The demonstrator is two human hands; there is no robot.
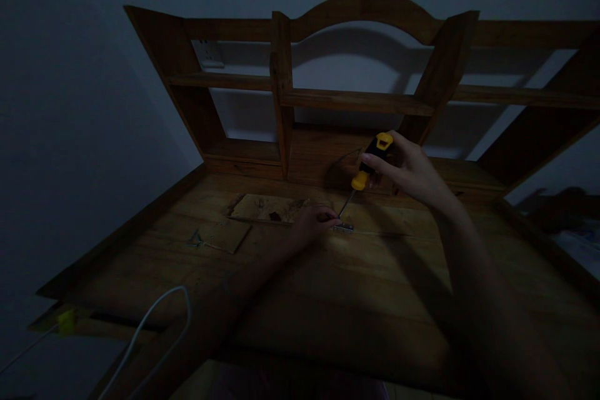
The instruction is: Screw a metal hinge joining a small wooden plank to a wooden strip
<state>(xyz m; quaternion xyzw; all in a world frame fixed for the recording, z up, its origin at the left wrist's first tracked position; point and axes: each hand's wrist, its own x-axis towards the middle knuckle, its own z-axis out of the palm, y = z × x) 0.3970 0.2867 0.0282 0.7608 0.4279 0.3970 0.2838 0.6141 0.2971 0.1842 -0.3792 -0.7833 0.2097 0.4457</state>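
Observation:
My right hand (407,169) is closed round the yellow and black handle of a screwdriver (371,162). Its thin shaft slants down and left to a small metal hinge (344,227) lying on the wooden desk (328,287). Beside that hinge my left hand (313,224) rests on the desk, its fingers pinched by the screwdriver's tip. What the fingers pinch is too small and dark to name.
A wooden shelf unit (356,97) stands at the desk's back against a white wall. A thin wooden board (267,207) and a smaller one (225,236) lie to the left. A white cable (154,319) loops at the near left edge. The room is dim.

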